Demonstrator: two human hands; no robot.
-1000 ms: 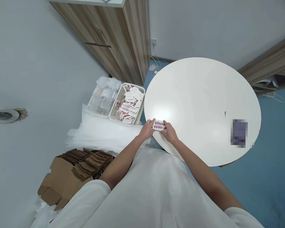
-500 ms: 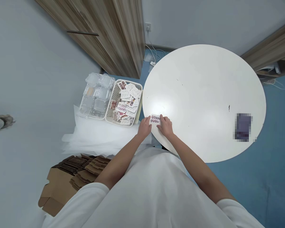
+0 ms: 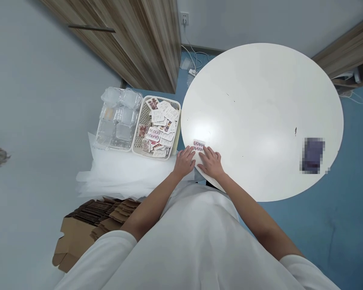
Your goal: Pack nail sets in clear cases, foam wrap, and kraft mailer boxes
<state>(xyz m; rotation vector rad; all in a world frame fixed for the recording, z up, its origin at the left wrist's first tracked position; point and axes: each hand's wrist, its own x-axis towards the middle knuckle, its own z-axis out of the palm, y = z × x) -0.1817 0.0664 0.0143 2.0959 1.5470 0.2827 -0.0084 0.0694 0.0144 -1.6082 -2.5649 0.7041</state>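
A small card of press-on nails [image 3: 198,143], with two rows of pinkish-purple nails, lies flat on the white round table [image 3: 260,100] near its left front edge. My left hand [image 3: 184,162] rests at the card's lower left, fingers stretched toward it. At its lower right is my right hand [image 3: 211,162], fingers spread and fingertips touching or close to the card's edge. Neither hand grips the card. To the left stands a cream basket [image 3: 135,148] filled with similar nail cards [image 3: 158,117], some face up, others showing printed text.
Beside that basket, another basket holds clear plastic boxes [image 3: 128,112]. White foam sheets [image 3: 108,173] lie below them, with folded brown cardboard boxes [image 3: 75,237] at the lower left. A pixelated dark object [image 3: 313,155] lies on the table's right side. Cables [image 3: 195,60] run along the floor behind.
Both hands have let go of the card, which now lies on the table a little farther from me. The fingers have opened and drawn back toward its near edge. The camera view has shifted slightly.
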